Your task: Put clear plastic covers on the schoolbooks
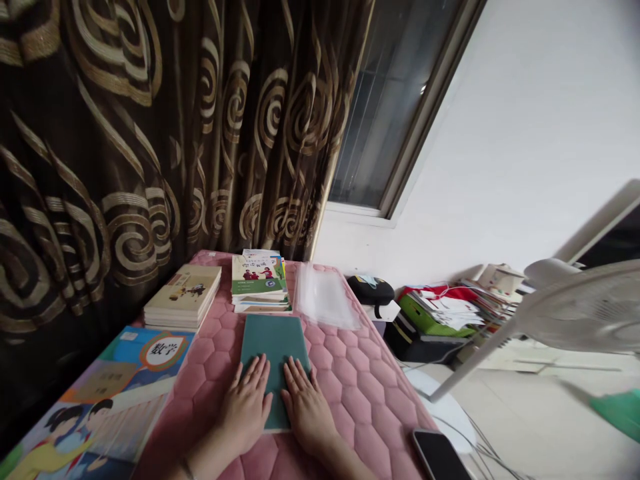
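A teal-covered book (275, 340) lies closed on the pink quilted cover (345, 373) in front of me. My left hand (247, 403) rests flat on its left side, fingers stretched out. Opposite it, my right hand (306, 403) lies with spread fingers on the book's right part. Neither hand grips anything. Just beyond the book is a stack of booklets (260, 280) with a green and cream cover on top. Clear plastic sleeves (326, 297) lie to the right of that stack.
At left are a stack of tan books (185, 293) and a large blue illustrated textbook (115, 400). A phone (439, 455) lies at the front right edge. Past that edge stand a white fan (575, 313) and a black case (371, 290). A patterned curtain (165, 133) hangs behind.
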Available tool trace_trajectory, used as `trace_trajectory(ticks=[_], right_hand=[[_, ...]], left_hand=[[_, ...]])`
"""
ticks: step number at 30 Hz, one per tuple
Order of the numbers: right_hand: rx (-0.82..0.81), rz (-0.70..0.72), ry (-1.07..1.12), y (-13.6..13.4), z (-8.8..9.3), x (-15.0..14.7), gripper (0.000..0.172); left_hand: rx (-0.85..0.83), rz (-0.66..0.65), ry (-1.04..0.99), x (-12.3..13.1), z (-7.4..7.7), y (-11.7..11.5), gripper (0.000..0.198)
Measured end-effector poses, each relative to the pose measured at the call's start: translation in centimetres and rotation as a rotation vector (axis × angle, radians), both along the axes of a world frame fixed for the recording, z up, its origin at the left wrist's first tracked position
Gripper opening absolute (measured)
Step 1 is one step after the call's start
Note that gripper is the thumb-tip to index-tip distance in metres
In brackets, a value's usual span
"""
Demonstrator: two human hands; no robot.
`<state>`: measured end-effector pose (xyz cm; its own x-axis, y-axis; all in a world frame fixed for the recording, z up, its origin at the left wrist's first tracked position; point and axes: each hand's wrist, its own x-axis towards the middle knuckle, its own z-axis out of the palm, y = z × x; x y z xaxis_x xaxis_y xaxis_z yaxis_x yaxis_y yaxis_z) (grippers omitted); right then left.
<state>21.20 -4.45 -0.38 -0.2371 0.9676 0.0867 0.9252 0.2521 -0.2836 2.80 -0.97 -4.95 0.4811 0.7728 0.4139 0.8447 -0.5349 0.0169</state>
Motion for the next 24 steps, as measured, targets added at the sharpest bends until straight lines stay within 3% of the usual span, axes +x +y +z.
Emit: trace_trajectory(ticks=[6,10,12,17,21,24], right_hand=[[0.027,0.005,-0.004,0.3,-0.5,-0.2,0.054],[-0.012,0.035,-0.006,0.3,-0.1,-0.2,0.054],[-0.02,0.154,0.004,0.8,0.4,-0.7,0.053],[-0.003,0.502,0.019,5.4,1.7,-3.2,0.052],[-0.013,0.535,0.003,10.2,2.5,-5.2,0.052],[0.059,0.443,0.036,12.4,3.0,-6.5,0.052]], left_hand=[[0.078,0.184,-0.119,-2.6,-2.9,-0.5,0.06],[0.08,0.257,-0.133,-2.5,-3.5,-0.8,0.058],[0.091,0.256,-0.127,-2.3,-3.5,-0.9,0.057],[0.091,0.25,-0.134,-2.1,-3.8,-1.1,0.057],[0.097,0.287,-0.107,-1.9,-3.6,-1.4,0.056],[0.119,0.32,-0.072,-1.5,-3.3,-1.6,0.058]])
